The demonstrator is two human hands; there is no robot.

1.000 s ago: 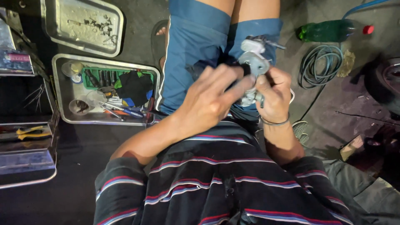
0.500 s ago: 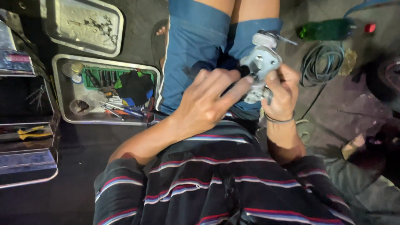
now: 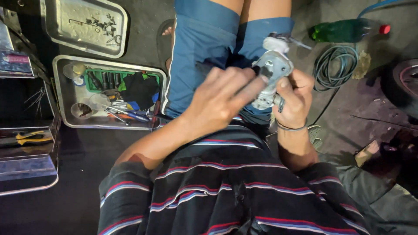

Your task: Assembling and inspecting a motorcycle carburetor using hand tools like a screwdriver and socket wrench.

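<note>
- Head view shows a person seated low, and both hands work over the lap on a small grey metal part (image 3: 271, 72), a cast piece with a flat face, some holes and a thin lever sticking out at its top.
- The right hand (image 3: 296, 98) is closed around the lower body of the metal part and holds it upright above the blue shorts (image 3: 204, 48).
- The left hand (image 3: 222, 98) is half curled, and its fingertips (image 3: 254, 80) press on the flat face of the part; whether a small dark tool is pinched there, I cannot tell.
- In my judgement the part is stiff and rather heavy for its size, because it looks like solid cast metal. It may be oily, so it can slip.
- The thick lower body seems the safest place to grip. The thin lever at the top looks easy to bend, so better not to hold it there.
- On the floor to the person's left lies a metal tray (image 3: 61, 104) with sockets and tools, and a second tray (image 3: 119, 30) with small dark screws is above it.
- To the right I see a coiled hose (image 3: 335, 65) and a green bottle (image 3: 342, 30).
</note>
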